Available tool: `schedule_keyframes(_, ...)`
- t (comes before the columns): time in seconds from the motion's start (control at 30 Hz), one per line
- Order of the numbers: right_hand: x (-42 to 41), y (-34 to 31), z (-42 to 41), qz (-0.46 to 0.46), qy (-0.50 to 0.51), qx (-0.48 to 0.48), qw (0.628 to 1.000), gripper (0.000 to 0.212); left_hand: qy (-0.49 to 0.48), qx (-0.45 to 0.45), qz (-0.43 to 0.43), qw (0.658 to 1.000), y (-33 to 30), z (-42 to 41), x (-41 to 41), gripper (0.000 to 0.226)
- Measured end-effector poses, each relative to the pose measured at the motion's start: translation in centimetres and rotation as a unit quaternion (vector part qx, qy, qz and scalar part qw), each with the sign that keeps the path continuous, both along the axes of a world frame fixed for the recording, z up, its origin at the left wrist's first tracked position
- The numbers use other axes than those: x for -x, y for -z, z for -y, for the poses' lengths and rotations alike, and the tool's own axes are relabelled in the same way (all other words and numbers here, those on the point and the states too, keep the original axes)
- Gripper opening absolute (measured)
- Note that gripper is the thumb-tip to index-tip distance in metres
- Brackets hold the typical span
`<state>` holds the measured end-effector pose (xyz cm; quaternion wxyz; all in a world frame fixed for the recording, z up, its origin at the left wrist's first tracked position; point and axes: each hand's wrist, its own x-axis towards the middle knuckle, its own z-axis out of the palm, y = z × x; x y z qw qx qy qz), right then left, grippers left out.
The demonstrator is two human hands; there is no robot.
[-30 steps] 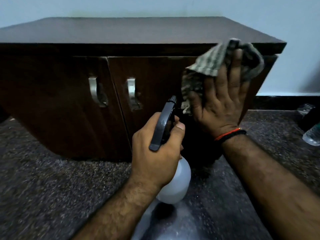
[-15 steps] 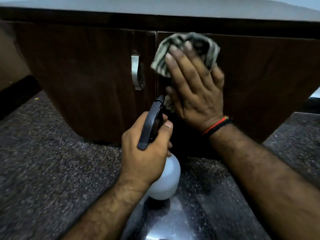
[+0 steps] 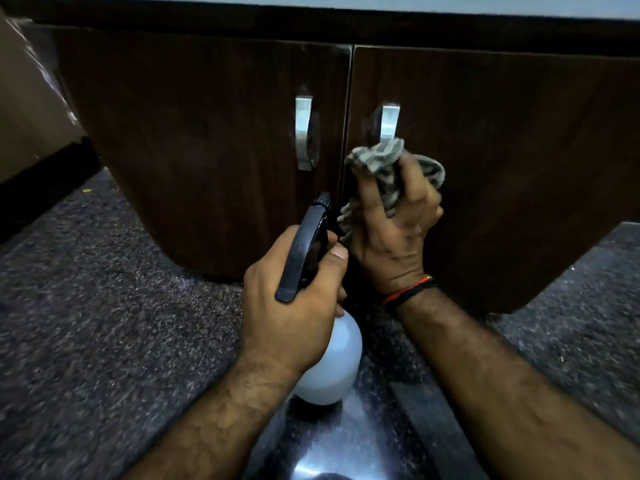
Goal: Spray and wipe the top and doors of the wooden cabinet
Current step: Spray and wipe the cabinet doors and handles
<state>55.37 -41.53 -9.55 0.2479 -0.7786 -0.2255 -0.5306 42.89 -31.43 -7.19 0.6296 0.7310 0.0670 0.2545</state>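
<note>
The dark wooden cabinet (image 3: 207, 140) fills the upper view, its two doors closed, each with a metal handle: the left door handle (image 3: 304, 133) and the right door handle (image 3: 389, 124). My left hand (image 3: 294, 306) grips a spray bottle (image 3: 329, 368) with a white body and black trigger head, nozzle aimed toward the door seam. My right hand (image 3: 394, 233) bunches a grey checked cloth (image 3: 384, 164) against the right door, just below its handle. Only the front edge of the cabinet top shows.
Speckled dark stone floor (image 3: 104, 341) spreads below the cabinet, with a shiny patch near the bottom centre. A brown box-like surface (image 3: 31, 109) stands at the far left beside the cabinet.
My right hand with the cloth has slid down the right door from near its top edge to below the handle, fingers now curled. The view has moved closer. The left hand keeps the bottle.
</note>
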Motion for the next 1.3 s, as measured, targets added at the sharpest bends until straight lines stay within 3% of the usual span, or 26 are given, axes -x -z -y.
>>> schedule_keyframes(0.33, 2.0, -4.1, 0.0, -0.048, -0.024, -0.101, 0.993, 0.043, 0.001, 0.008, 0.01, 1.0, -1.2, -0.8, 0.8, 0.014)
schedule_keyframes(0.5, 3.9, -5.9, -1.8, 0.007, -0.059, -0.193, 0.979, 0.032, -0.013, 0.0, 0.016, 1.0, -1.4, -2.1, 1.1, 0.018)
schedule_keyframes(0.7, 2.3, -6.3, -6.7, -0.023, -0.103, -0.093, 0.99, 0.05, -0.041, 0.001, 0.027, 0.999, -1.4, -3.3, 0.9, 0.013)
schedule_keyframes(0.97, 1.4, -5.2, -8.0, -0.016, -0.085, -0.133, 0.987, 0.049, -0.052, 0.003, 0.024, 0.998, 0.0, -4.8, 1.0, 0.004)
schedule_keyframes(1.13, 1.7, -4.1, -8.5, -0.017, -0.069, -0.162, 0.984, 0.046, -0.056, 0.006, 0.029, 0.998, 0.4, -4.5, 0.8, 0.014)
schedule_keyframes(1.3, 0.4, -2.5, -7.9, 0.01, -0.076, -0.099, 0.992, 0.048, -0.055, 0.019, 0.026, 0.998, 0.9, -4.2, 0.9, 0.013)
